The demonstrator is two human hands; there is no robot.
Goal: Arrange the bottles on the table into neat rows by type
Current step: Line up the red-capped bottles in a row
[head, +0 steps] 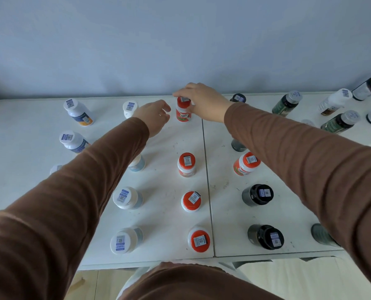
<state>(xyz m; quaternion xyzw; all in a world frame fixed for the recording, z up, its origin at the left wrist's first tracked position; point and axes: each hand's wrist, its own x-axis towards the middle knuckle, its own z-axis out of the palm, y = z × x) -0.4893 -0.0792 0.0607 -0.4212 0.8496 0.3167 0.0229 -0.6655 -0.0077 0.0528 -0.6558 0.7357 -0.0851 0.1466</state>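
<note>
1. Near the far edge of the table [39, 118], about midway along it, stands the red-capped bottle [183, 111] now being handled, upright at the far end of a row of red-capped bottles [191, 201] that runs back toward the near edge.
2. The right hand [201, 102] grips this bottle from above and from the right, fingers curled over the cap and thumb against the side.
3. The left hand [154, 115] hovers just beside the bottle on its left, fingers loosely bent and holding nothing; whether a fingertip touches the bottle cannot be told.
4. The bottle looks like small rigid plastic, probably light and not fragile, with a smooth label that may be a little slippery. Being narrow for its height, it would likely tip if pushed at the top, so a hold round the cap or upper body seems the safest.
5. A row of white-capped bottles [125, 198] lies left of the red row and a row of black-capped bottles [259, 194] to the right; one red-and-white bottle [246, 163] stands tilted in the black row and seems unsorted.
6. Both sleeves cover several bottles in part, including one by the near right corner; their types are hard to tell.
7. Mixed bottles [287, 103] toward the far right corner are cut off by the frame, and label text is unreadable.
</note>
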